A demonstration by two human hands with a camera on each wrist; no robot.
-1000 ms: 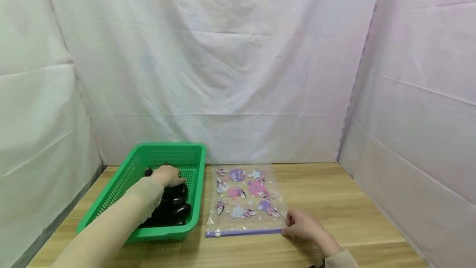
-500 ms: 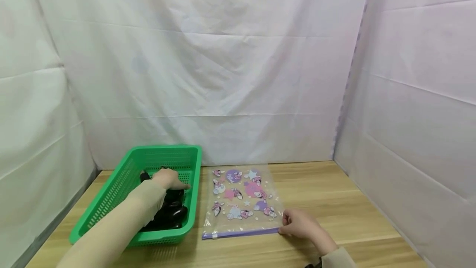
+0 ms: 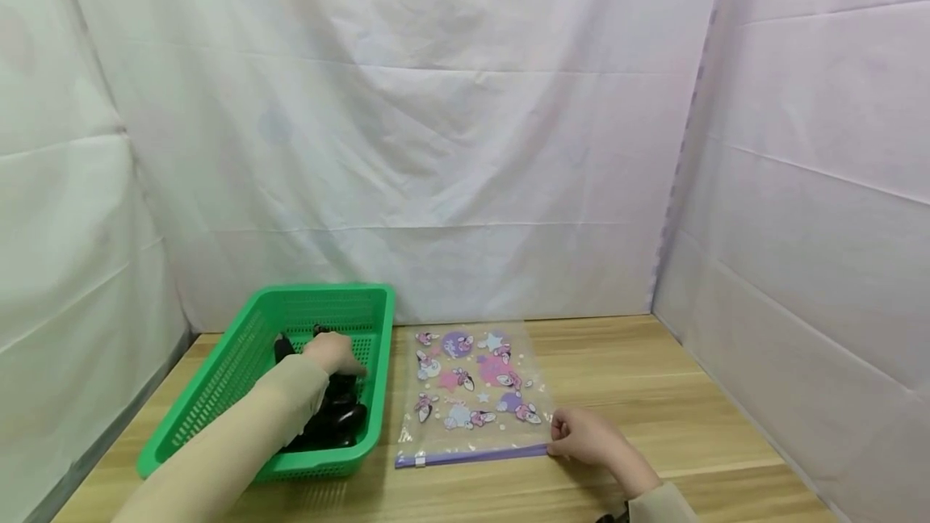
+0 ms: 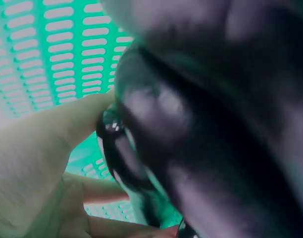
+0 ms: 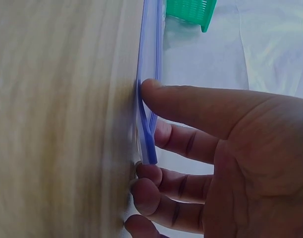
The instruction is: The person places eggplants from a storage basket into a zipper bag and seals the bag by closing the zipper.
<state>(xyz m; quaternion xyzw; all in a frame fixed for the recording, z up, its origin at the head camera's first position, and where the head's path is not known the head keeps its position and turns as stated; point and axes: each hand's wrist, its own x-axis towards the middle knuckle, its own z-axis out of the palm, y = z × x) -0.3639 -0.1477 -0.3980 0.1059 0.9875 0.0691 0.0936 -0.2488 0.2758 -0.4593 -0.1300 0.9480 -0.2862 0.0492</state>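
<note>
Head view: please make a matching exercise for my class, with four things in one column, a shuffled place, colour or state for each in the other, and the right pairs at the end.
Column one
1. Basket
2. Bag
3. Left hand
4. Right hand

Column two
A. Clear with printed pictures, lying flat
B. Pinching one end of a purple strip
C. Green, on the left side of the table
D. Reaching down inside a container

Right pairs
1-C, 2-A, 3-D, 4-B
</note>
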